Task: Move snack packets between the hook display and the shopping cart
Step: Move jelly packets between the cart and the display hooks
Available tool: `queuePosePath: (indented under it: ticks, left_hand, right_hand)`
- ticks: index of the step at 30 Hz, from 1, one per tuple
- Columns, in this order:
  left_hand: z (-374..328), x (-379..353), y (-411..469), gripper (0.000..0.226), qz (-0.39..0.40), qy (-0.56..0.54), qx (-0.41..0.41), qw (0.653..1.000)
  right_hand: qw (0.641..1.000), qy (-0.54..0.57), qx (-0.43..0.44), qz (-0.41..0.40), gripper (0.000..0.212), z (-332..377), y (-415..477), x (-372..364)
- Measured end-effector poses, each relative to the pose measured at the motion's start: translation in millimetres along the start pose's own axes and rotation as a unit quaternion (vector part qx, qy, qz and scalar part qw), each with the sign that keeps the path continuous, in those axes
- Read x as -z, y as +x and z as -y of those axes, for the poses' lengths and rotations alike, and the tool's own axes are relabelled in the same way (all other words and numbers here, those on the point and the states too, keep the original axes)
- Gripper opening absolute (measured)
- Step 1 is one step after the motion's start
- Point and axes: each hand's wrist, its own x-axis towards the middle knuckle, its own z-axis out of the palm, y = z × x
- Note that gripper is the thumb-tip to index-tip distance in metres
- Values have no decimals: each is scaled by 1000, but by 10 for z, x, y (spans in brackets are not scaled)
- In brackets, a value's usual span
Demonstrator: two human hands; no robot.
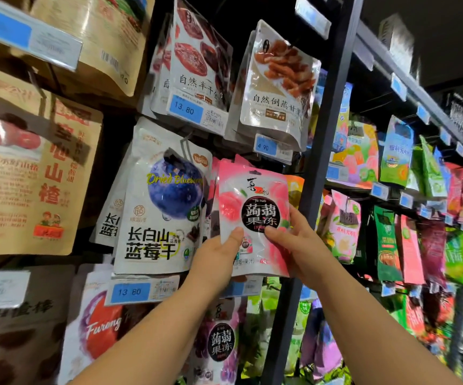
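Note:
A pink and white jelly snack packet (252, 201) with a black round label is held up against the hook display, in front of more pink packets (219, 168) on the same hook. My left hand (216, 254) grips its lower left corner, thumb on the front. My right hand (294, 243) grips its lower right side, thumb across the front. The hook itself is hidden behind the packet's top edge. No shopping cart is in view.
A dried blueberry packet (163, 201) hangs just left. White dried-fruit packets (274, 87) hang above with blue price tags (266, 147). A dark upright post (319, 168) stands right of the held packet. Colourful packets (396, 159) fill the shelves further right. A purple jelly packet (222, 345) hangs below.

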Motion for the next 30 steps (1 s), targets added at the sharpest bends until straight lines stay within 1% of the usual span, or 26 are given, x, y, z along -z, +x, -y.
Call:
queuePosePath:
  ticks: [3, 5, 8, 11, 14, 16, 20, 22, 23, 25, 26, 30]
  left_hand:
    - [-67, -92, 91, 47, 12, 46, -9, 999]
    - [-79, -125, 167, 47, 24, 50, -20, 998]
    - [-86, -143, 270, 45, 19, 80, -41, 996]
    - [-84, -134, 344, 37, 2, 128, -73, 989]
    - [-78, -128, 400, 29, -16, 117, -77, 990]
    - [-62, -129, 428, 36, -32, 113, -98, 988]
    - [-60, -119, 474, 57, -46, 168, -162, 971]
    - [-88, -110, 508, 57, -55, 214, -193, 956]
    - [-102, -110, 530, 55, -64, 253, -202, 944]
    - [-114, -113, 592, 50, -88, 326, -207, 918]
    - [-123, -118, 623, 49, -90, 345, -206, 911]
    - [-153, -135, 811, 52, -45, 359, -189, 913]
  right_hand:
    - [999, 6, 19, -38, 79, 20, 64, 67]
    - [998, 12, 31, -56, 80, 33, 97, 99]
    - [997, 17, 28, -76, 84, 68, 143, 133]
    - [996, 19, 27, -80, 83, 98, 194, 176]
    - [997, 9, 19, -80, 78, 121, 259, 195]
    - [997, 5, 10, -79, 76, 122, 320, 205]
    - [997, 0, -7, -71, 75, 115, 408, 207]
    - [998, 5, -14, -65, 74, 110, 433, 207]
    - [998, 6, -19, -62, 73, 105, 445, 209]
    - [998, 5, -33, -58, 72, 96, 456, 207]
    - [998, 5, -38, -58, 71, 87, 464, 209]
    - [997, 9, -52, -65, 69, 55, 514, 233]
